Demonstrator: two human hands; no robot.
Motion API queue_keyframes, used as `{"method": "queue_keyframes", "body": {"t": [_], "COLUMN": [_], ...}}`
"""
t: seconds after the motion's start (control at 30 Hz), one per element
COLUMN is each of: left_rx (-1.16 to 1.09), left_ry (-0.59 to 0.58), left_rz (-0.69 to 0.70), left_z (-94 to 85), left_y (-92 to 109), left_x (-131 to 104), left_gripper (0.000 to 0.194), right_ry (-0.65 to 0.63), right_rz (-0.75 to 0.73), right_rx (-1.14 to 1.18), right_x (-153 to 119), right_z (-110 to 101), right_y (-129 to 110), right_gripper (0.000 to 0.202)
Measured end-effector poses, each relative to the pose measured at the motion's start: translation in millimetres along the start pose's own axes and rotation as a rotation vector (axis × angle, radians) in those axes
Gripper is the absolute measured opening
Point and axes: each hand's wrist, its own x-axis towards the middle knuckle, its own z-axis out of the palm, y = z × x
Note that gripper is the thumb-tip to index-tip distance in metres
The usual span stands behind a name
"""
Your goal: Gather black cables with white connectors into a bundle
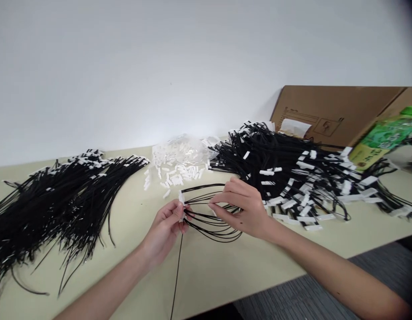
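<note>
Near the middle of the table, my left hand (171, 222) pinches a white connector (181, 198) with several black wires looping out of it to the right. The fingers of my right hand (241, 206) are closed on one of the black wires (209, 221), to the right of the connector. Part of the wire loop is hidden behind that hand. A single black wire (178, 266) runs from beneath my left hand toward the table's front edge.
Black wires (75, 200) with white ends are heaped at the left. Loose white connectors (179, 173) and a clear bag (184, 151) lie behind my hands. A wire pile (269, 155), cardboard box (329, 111) and green-capped bottle (382, 138) occupy the right. A wall (159, 66) stands behind.
</note>
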Motion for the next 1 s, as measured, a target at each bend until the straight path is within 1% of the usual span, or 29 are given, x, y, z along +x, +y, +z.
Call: {"method": "queue_keyframes", "body": {"t": [0.33, 0.47, 0.57, 0.63, 0.8, 1.0], "left_rx": [0.016, 0.025, 0.03, 0.044, 0.097, 0.121], "left_ry": [-0.018, -0.011, 0.009, 0.012, -0.042, -0.033], "left_rz": [0.009, 0.009, -0.001, -0.002, 0.006, 0.001], "left_z": [-1.6, -0.6, -0.2, -0.2, 0.5, 2.4], "left_y": [-1, -1, 1, 1, -1, -1], "left_x": [1, 1, 1, 0, -1, -2], "left_gripper": [0.017, 0.018, 0.019, 0.018, 0.016, 0.018], "right_ry": [0.005, -0.01, -0.005, -0.015, -0.059, -0.086], "right_rz": [-0.032, -0.022, -0.042, -0.067, -0.1, -0.131], "right_rx": [-0.031, -0.03, -0.022, -0.027, -0.078, -0.149], "right_x": [-1, -3, -4, -4, -8, -11], "right_z": [1, 1, 2, 3, 9, 13], "right_y": [0, 2, 3, 3, 0, 0], "right_gripper": [0.006, 0.006, 0.005, 0.006, 0.006, 0.013]}}
